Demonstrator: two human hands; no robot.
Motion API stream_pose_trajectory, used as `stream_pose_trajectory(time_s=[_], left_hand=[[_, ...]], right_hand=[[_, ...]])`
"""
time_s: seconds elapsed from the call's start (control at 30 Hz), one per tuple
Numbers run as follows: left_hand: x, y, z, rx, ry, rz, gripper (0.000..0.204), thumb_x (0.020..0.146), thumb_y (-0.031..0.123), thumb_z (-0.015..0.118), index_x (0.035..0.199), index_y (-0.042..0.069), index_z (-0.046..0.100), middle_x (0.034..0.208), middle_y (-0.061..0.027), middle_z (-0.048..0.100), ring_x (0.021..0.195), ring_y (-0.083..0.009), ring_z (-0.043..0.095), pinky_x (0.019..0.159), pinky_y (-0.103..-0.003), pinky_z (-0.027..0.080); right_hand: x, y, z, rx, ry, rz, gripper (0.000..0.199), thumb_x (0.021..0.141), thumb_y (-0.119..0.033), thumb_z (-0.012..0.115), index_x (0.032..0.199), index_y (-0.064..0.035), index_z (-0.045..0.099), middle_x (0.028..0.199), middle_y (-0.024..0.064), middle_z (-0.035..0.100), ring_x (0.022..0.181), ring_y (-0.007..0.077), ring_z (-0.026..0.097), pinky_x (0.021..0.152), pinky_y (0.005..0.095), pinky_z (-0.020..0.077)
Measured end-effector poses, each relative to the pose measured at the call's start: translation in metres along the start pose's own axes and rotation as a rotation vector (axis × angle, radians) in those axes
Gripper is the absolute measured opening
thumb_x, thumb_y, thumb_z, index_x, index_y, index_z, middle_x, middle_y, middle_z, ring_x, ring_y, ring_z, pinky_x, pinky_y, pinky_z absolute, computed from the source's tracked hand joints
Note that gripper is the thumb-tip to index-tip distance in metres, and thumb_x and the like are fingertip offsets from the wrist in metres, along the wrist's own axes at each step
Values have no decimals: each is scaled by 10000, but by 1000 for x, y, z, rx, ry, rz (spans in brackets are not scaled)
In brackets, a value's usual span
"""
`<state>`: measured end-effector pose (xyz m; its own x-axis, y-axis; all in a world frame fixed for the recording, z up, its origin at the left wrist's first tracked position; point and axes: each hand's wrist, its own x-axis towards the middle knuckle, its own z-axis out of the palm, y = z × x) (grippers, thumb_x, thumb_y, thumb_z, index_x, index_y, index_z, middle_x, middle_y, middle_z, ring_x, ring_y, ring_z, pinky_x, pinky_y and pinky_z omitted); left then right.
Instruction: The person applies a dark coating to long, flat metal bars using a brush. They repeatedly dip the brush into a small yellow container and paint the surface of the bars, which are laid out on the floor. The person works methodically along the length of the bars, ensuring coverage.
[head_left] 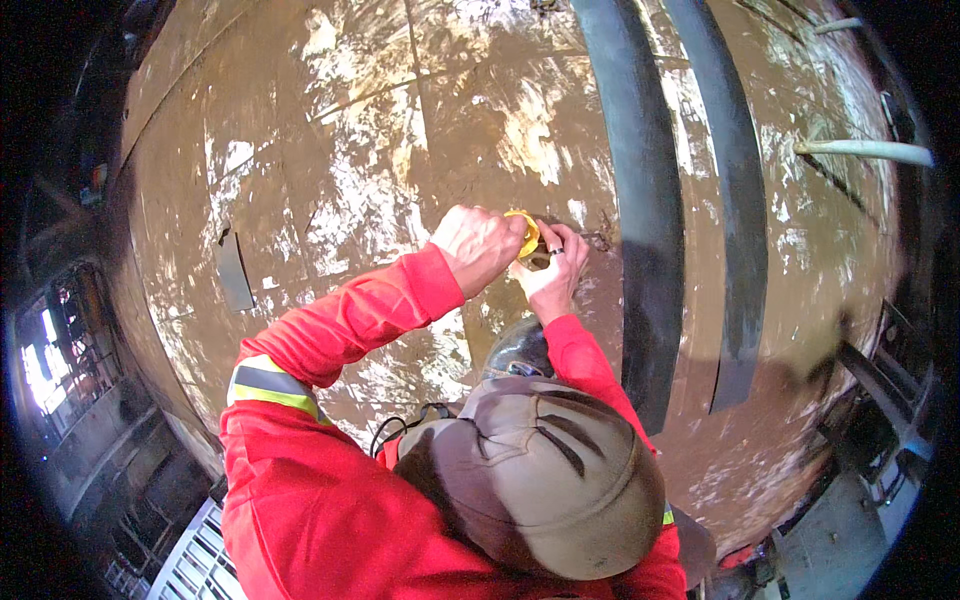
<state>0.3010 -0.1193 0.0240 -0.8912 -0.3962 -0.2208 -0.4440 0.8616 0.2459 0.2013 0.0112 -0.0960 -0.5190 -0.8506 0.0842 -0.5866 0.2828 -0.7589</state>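
Note:
Neither of my own hands is in view. A person in red sleeves with reflective bands, wearing a beige and brown cap (pixel 560 470), bends in front of me. That person's left hand (pixel 480 245) is closed at a small round yellow object (pixel 528 235), whose exact kind I cannot make out. Their right hand (pixel 555 275), with a ring on one finger, touches its right side. Both hands are over a large brown, blotchy surface (pixel 460 150). Below them, a shiny dark curved object (pixel 518 350) is partly hidden by the cap.
Two long dark strips (pixel 645 200) run along the surface to the right of the hands. A short dark flat piece (pixel 235 270) lies at left. Pale rods (pixel 865 150) stick out at far right. A white slatted item (pixel 195 560) stands at lower left.

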Motion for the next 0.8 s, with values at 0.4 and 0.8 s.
stream_pose_trajectory(time_s=[0.4, 0.8], left_hand=[[14, -35, -23, -28, -101, 223, 215, 728, 156, 625, 939, 121, 603, 528, -100, 557, 507, -287, 610, 419, -403, 439], [20, -26, -3, -3, -87, 228, 123, 746, 163, 602, 846, 96, 576, 533, -93, 563, 526, -285, 622, 434, -396, 458]], right_hand=[[9, 0, 2, -10, -39, 31, 627, 466, -137, 839, 1057, -153, 629, 1091, 72, 501, 1066, 303, 435, 948, 441, 346], [12, 4, 3, 30, -57, -4, 667, 427, -109, 844, 1057, -137, 626, 1065, 62, 525, 1062, 293, 438, 954, 434, 346]])
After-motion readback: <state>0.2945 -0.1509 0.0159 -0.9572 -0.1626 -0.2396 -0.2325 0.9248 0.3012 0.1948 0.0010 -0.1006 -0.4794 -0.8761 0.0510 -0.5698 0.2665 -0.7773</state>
